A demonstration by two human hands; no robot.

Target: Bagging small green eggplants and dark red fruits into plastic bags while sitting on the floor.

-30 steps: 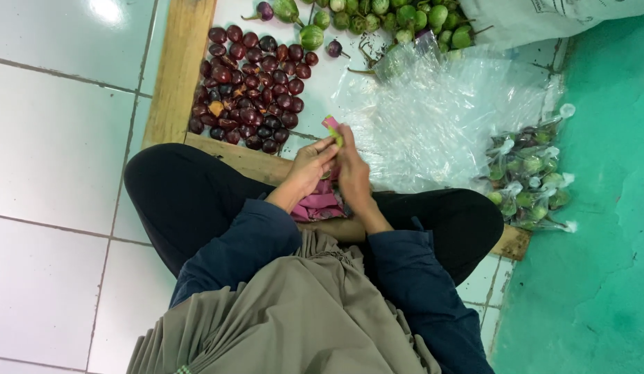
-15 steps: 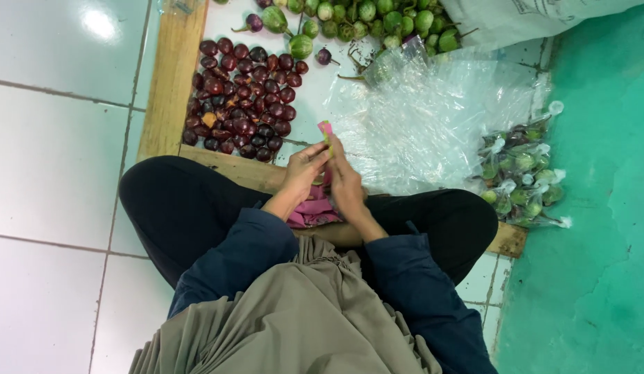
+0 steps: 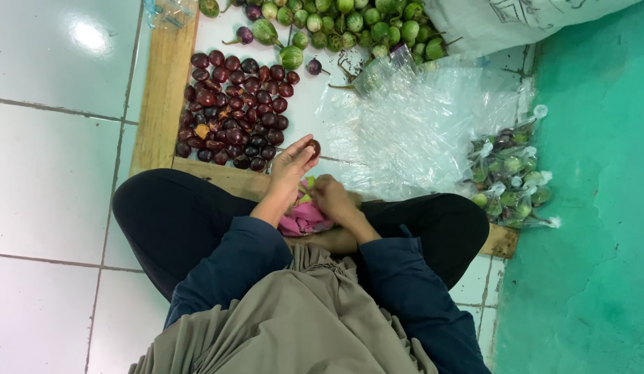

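My left hand [image 3: 291,165] is raised over the wooden tray edge and pinches one small dark purple round eggplant [image 3: 313,147] at its fingertips. My right hand [image 3: 333,199] rests lower, by my lap, its fingers curled on a pink and green bundle [image 3: 302,217]. Just left of my left hand lies a pile of dark purple eggplants [image 3: 232,111] on the white tray surface [image 3: 304,104].
Green round eggplants [image 3: 349,24] are heaped at the top, beside a white sack [image 3: 516,21]. A sheet of clear plastic bags [image 3: 426,131] lies in the middle. Several tied bags of green eggplants [image 3: 512,183] sit at the right, next to the green floor [image 3: 592,208]. White tiles [image 3: 51,159] lie to the left.
My hands were together holding a small pink and green thing; now they have parted. My left hand holds a purple eggplant and my right hand has dropped toward my lap.
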